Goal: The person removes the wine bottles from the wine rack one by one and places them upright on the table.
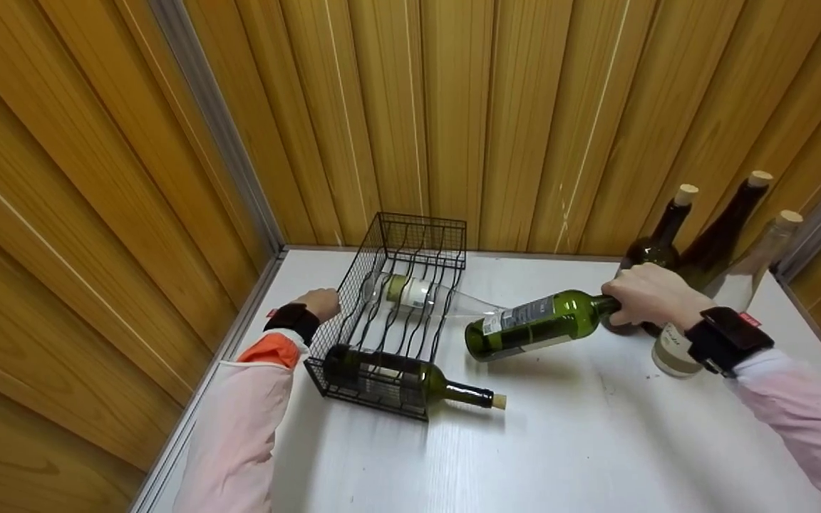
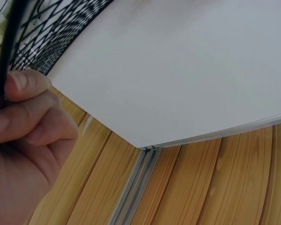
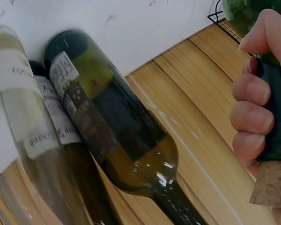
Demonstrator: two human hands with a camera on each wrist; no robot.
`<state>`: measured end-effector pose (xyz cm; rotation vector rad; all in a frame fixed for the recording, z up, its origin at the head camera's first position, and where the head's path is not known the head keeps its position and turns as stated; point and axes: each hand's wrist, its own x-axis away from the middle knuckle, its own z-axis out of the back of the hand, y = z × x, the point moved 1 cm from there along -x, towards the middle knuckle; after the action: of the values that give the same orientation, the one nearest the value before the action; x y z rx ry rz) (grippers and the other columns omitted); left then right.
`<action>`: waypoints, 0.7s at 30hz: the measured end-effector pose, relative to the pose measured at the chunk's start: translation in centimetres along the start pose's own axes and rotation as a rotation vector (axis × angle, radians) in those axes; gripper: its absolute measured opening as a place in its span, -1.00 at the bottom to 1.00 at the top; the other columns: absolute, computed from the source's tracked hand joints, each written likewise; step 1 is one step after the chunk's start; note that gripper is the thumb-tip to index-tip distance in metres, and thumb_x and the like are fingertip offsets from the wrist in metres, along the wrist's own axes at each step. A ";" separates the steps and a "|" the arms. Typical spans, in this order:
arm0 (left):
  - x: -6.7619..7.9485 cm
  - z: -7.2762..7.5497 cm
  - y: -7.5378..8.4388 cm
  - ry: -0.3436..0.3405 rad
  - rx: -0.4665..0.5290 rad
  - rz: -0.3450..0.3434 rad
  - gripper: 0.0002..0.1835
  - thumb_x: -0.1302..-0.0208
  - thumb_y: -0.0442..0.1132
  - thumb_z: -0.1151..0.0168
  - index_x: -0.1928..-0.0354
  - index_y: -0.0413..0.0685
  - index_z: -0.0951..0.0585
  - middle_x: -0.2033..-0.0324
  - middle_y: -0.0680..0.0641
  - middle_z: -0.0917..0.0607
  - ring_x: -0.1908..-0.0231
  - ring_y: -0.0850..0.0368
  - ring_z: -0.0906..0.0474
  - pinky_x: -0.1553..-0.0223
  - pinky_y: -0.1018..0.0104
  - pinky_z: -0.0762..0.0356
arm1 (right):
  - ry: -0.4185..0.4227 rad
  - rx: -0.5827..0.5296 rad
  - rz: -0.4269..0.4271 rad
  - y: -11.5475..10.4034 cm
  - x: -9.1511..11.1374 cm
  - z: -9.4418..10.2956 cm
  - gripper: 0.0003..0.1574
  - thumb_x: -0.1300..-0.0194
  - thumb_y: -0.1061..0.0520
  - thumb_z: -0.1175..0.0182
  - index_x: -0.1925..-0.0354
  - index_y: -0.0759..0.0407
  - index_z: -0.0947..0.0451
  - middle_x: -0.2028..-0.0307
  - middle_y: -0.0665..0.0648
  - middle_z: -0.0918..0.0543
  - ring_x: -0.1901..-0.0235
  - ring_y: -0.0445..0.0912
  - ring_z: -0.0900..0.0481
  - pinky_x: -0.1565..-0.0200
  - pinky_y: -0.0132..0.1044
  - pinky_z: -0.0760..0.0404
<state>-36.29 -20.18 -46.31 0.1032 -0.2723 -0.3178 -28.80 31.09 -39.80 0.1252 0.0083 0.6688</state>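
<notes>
My right hand (image 1: 649,296) grips a green wine bottle (image 1: 560,324) round its neck, the base tilted down to the left over the white table. Its cork (image 3: 270,183) pokes out below my curled fingers in the right wrist view. A black wire bottle rack (image 1: 417,263) stands at the left, and my left hand (image 1: 319,304) holds its left mesh side by the top edge, fingers curled over the rim wire (image 2: 9,47). Inside the rack lie a clear bottle (image 1: 446,297) toward the back and a dark green corked bottle (image 1: 389,374) at the near end, necks pointing right.
Behind my right hand stand several corked bottles: a dark one (image 1: 656,246), a taller dark one (image 1: 727,214) and a clear one with a pale label (image 1: 678,349). Wood-panelled walls (image 1: 524,128) rise behind and left of the white table (image 1: 524,456).
</notes>
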 end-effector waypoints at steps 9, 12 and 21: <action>-3.7 -3.0 -3.5 0.054 -0.039 0.006 -0.75 -0.14 -0.25 -0.08 0.31 -0.36 -0.53 0.35 -0.34 -0.58 0.31 -0.26 -0.52 0.32 -0.09 -0.44 | -0.030 0.028 0.000 -0.2 -0.4 1.3 -0.67 0.16 0.08 -0.38 0.61 0.08 -0.37 0.73 -0.10 -0.34 0.76 -0.20 -0.28 0.69 -0.32 -0.27; 0.0 -0.3 -0.7 0.050 -0.059 0.030 -0.70 -0.20 -0.23 -0.06 0.25 -0.43 -0.47 0.32 -0.37 -0.56 0.26 -0.28 -0.50 0.25 -0.08 -0.43 | -0.039 0.017 -0.004 -0.2 -0.3 1.3 -0.67 0.15 0.08 -0.39 0.62 0.07 -0.37 0.74 -0.11 -0.34 0.77 -0.22 -0.28 0.70 -0.33 -0.27; 1.0 3.9 1.6 0.031 -0.129 0.083 -0.56 -0.26 -0.06 -0.08 0.11 -0.39 -0.50 0.16 -0.35 -0.55 0.15 -0.22 -0.49 0.20 -0.05 -0.43 | -0.030 0.039 0.001 0.1 0.1 1.6 -0.67 0.17 0.09 -0.39 0.64 0.08 -0.37 0.75 -0.09 -0.33 0.76 -0.19 -0.25 0.71 -0.33 -0.26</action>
<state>-35.98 -19.23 -42.14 -0.0306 -0.2240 -0.2504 -28.67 31.05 -38.21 0.1730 -0.0077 0.6678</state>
